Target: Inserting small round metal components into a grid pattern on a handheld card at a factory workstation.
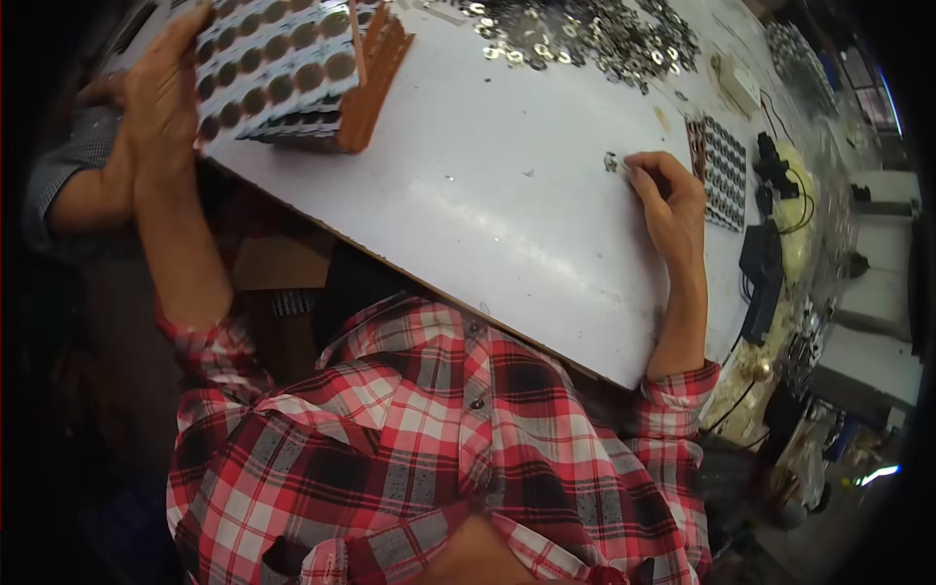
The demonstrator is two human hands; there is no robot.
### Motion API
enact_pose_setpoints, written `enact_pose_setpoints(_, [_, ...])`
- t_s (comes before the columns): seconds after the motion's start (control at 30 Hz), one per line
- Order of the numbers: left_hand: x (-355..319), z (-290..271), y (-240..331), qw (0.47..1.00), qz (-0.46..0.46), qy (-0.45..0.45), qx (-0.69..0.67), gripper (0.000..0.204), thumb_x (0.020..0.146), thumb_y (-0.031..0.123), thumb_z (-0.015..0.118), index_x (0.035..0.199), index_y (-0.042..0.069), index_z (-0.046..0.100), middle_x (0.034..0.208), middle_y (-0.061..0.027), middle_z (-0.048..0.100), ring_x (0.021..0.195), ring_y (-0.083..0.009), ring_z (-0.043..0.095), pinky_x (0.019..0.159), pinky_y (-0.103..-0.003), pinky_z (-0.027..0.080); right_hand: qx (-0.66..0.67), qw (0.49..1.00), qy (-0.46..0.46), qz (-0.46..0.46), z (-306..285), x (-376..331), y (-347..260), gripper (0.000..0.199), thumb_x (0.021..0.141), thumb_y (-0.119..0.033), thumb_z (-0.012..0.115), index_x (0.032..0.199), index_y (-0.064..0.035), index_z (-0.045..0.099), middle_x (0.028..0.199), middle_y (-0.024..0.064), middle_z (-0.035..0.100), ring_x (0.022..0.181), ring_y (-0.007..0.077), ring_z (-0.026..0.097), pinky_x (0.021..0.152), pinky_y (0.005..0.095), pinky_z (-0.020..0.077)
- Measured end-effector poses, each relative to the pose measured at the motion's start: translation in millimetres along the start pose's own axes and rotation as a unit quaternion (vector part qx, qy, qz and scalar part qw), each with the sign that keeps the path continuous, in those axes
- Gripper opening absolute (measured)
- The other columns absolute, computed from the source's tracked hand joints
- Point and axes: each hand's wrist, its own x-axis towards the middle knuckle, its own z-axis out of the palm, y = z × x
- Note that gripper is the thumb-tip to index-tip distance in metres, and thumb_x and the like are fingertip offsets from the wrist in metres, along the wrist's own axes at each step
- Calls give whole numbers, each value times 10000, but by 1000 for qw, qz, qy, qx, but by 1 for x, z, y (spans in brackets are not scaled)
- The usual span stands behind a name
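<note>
At the upper left my left hand (161,102) is closed on the edge of a tilted panel (278,58) with rows of round coppery discs in a pale frame. This panel lies over a stack of similar panels with orange-brown edges (375,93). Part of the fingers is hidden or cut off by the frame. On the right side of the white table (468,224), my right hand (675,200) rests with thumb and forefinger pinched together. Just beside its fingertips lie tiny metal pieces (611,162). Whatever sits between the fingertips is too small to name.
Loose shiny metal rings (604,39) are heaped at the far side. Right of my right hand lies another disc panel (724,174), near a black adapter (760,253) with cables and a white box (739,86). Another person's checked sleeve (73,166) shows at far left.
</note>
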Motion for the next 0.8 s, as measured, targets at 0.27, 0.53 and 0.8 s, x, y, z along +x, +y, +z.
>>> enact_pose_setpoints(0.27, [-95, 249, -85, 986, -146, 30, -73, 317, 931, -27, 701, 1224, -97, 602, 812, -58, 707, 670, -88, 676, 548, -231, 546, -170, 982, -27, -82, -50, -10, -24, 196, 904, -6, 756, 1097, -40, 757, 874, -13, 664, 733, 62, 563, 689, 235, 472])
enact_pose_setpoints(0.53, [-117, 284, -109, 969, -15, -5, 247, 487, 855, 76, 793, 1267, -55, 569, 848, -131, 698, 703, -191, 720, 565, -287, 561, -65, 998, 6, -5, -60, -7, -10, 73, 967, -82, 731, 996, -16, 741, 819, -12, 666, 697, 67, 569, 635, 214, 455])
enact_pose_setpoints(0.8, [-118, 257, -116, 901, 139, -8, 412, 452, 744, 120, 853, 1141, 7, 667, 946, -125, 687, 853, -281, 698, 668, -358, 551, 53, 995, 82, 13, -56, -5, -19, 107, 935, -85, 761, 970, -41, 669, 812, -6, 649, 657, 55, 567, 575, 203, 425])
